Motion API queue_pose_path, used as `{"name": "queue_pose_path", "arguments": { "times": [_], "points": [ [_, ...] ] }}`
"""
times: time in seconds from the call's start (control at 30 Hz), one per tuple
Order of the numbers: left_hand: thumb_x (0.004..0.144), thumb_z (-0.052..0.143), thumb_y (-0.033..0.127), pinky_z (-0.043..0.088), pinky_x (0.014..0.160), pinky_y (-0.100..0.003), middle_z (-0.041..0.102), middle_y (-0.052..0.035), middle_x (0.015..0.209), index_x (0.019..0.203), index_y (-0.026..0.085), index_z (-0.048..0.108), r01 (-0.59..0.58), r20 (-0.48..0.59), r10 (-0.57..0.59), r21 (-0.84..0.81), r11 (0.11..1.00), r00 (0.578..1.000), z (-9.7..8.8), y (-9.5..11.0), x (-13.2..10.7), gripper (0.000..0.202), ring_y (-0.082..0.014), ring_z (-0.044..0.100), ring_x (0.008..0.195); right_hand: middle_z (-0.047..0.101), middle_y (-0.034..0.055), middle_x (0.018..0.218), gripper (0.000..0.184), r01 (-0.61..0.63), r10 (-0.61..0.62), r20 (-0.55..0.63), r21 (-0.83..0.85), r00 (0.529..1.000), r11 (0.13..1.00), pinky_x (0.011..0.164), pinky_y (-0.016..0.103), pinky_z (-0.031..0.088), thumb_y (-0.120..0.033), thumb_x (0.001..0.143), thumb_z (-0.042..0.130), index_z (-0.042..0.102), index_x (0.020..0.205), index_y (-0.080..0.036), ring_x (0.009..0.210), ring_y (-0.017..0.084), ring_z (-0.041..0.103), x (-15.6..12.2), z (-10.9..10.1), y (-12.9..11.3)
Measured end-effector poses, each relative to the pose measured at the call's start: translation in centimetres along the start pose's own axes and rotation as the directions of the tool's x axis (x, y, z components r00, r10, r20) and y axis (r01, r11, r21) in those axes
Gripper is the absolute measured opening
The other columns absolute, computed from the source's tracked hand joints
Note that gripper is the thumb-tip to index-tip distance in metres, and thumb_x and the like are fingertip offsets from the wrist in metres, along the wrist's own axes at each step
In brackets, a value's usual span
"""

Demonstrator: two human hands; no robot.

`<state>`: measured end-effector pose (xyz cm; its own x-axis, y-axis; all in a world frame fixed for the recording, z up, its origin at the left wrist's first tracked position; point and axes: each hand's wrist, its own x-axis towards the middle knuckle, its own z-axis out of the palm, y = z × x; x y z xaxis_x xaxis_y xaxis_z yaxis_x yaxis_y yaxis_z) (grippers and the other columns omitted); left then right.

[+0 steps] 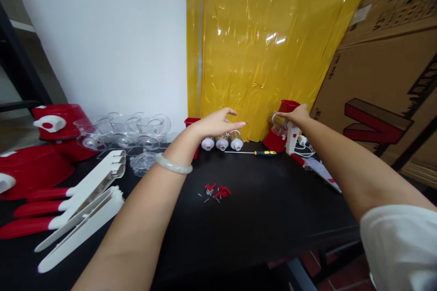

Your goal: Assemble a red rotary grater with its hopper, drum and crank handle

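My left hand (218, 123), a pale bangle on its wrist, hovers over the table's back edge with thumb and forefinger apart and nothing between them. Just beyond it, several grater drums (222, 141) with white ends lie side by side, near a red part (193, 121) half hidden by the forearm. At the back right, my right hand (296, 116) is closed over the upper part of a rotary grater (274, 140) with a red body and white arm; some fingers are hidden. Between the two, a yellow-and-black screwdriver (265, 153) lies flat.
Small red pieces and screws (218, 192) are scattered mid-table. Leftward sit red housings (34, 168), clear plastic parts (126, 127) and white arms with red grips (85, 191). A yellow plastic curtain (266, 45) hangs behind; a cardboard box (375, 82) stands right, near a phone-like slab (322, 170).
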<state>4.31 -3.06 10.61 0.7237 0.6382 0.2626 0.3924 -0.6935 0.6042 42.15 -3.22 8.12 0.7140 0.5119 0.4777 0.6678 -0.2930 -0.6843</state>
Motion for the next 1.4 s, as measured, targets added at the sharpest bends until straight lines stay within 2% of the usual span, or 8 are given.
{"name": "queue_pose_path", "arguments": {
  "times": [0.13,0.33,0.57,0.73,1.03,1.17,1.3,1.4],
  "points": [
    [0.080,0.059,0.062,0.046,0.067,-0.031,0.071,-0.0076,0.093,0.136,0.016,0.045,0.002,-0.002,-0.002,-0.002,1.000,1.000,-0.2,0.2,-0.2,0.073,-0.0195,0.065,0.074,0.058,0.0260,0.119,0.098,-0.072,0.074,0.055,-0.037,0.996,0.997,0.079,0.044,0.056,-0.039,0.049,0.090,0.038,0.128,-0.012,0.103,0.033,0.063,-0.3,1.1,1.1],
    [0.080,0.058,0.062,0.047,0.071,-0.032,0.071,-0.0091,0.095,0.136,0.015,0.045,-0.007,-0.004,0.007,-0.001,1.000,1.000,-0.3,0.3,-0.3,0.074,-0.0209,0.067,0.079,0.067,0.0112,0.096,0.055,0.058,-0.038,0.179,-0.109,0.983,0.992,0.080,0.041,0.056,-0.038,0.054,0.087,0.061,0.097,-0.015,0.093,0.029,0.067,0.7,1.1,2.0],
    [0.080,0.057,0.063,0.046,0.067,-0.031,0.071,-0.0082,0.095,0.137,0.016,0.044,-0.003,0.009,0.003,0.001,1.000,1.000,-0.5,0.5,-0.6,0.075,-0.0214,0.067,0.079,0.067,0.0088,0.082,0.042,0.103,-0.054,0.206,-0.234,0.977,0.967,0.073,0.037,0.056,-0.036,0.052,0.086,0.064,0.081,-0.014,0.084,0.027,0.067,1.6,1.1,1.9],
    [0.080,0.058,0.061,0.046,0.066,-0.031,0.072,-0.0084,0.092,0.137,0.015,0.044,-0.002,0.008,0.002,-0.020,1.000,1.000,-0.3,0.4,-0.5,0.075,-0.0212,0.067,0.075,0.067,0.0073,0.082,0.041,0.104,-0.033,0.229,-0.303,0.973,0.947,0.070,0.037,0.055,-0.039,0.055,0.085,0.064,0.081,-0.014,0.083,0.025,0.066,2.0,1.3,1.7],
    [0.080,0.059,0.062,0.045,0.068,-0.033,0.073,-0.0080,0.089,0.135,0.014,0.046,-0.020,0.009,0.020,0.011,1.000,1.000,-0.3,0.1,-0.2,0.074,-0.0227,0.067,0.079,0.066,0.0141,0.085,0.046,0.071,0.011,0.208,-0.384,0.978,0.921,0.064,0.036,0.055,-0.047,0.056,0.083,0.064,0.079,-0.012,0.086,0.029,0.067,1.3,1.6,1.1],
    [0.080,0.060,0.061,0.045,0.068,-0.033,0.071,-0.0080,0.086,0.132,0.014,0.050,-0.023,0.002,0.023,0.016,1.000,1.000,0.0,0.0,-0.2,0.070,-0.0227,0.067,0.079,0.066,0.0146,0.078,0.047,0.073,0.001,0.190,-0.382,0.982,0.921,0.064,0.040,0.055,-0.051,0.053,0.084,0.061,0.071,-0.014,0.085,0.032,0.067,1.0,1.5,1.3],
    [0.081,0.061,0.057,0.046,0.070,-0.033,0.071,-0.0093,0.087,0.127,0.014,0.054,-0.052,-0.068,0.054,0.022,0.998,0.996,0.2,-0.5,0.1,0.063,-0.0222,0.066,0.081,0.065,0.0208,0.079,0.054,0.060,-0.004,0.179,-0.307,0.984,0.950,0.068,0.048,0.055,-0.059,0.052,0.082,0.061,0.071,-0.013,0.090,0.039,0.066,0.1,1.3,0.9],
    [0.083,0.062,0.050,0.048,0.075,-0.033,0.072,-0.0106,0.093,0.119,0.015,0.059,-0.081,-0.199,0.077,-0.011,0.997,0.977,-0.2,-0.6,0.4,0.050,-0.0208,0.067,0.084,0.064,0.0271,0.100,0.067,-0.035,0.035,-0.006,-0.194,0.999,0.980,0.086,0.055,0.050,-0.062,0.053,0.081,0.062,0.090,-0.009,0.107,0.043,0.059,-1.5,1.2,0.2]
  ]
}}
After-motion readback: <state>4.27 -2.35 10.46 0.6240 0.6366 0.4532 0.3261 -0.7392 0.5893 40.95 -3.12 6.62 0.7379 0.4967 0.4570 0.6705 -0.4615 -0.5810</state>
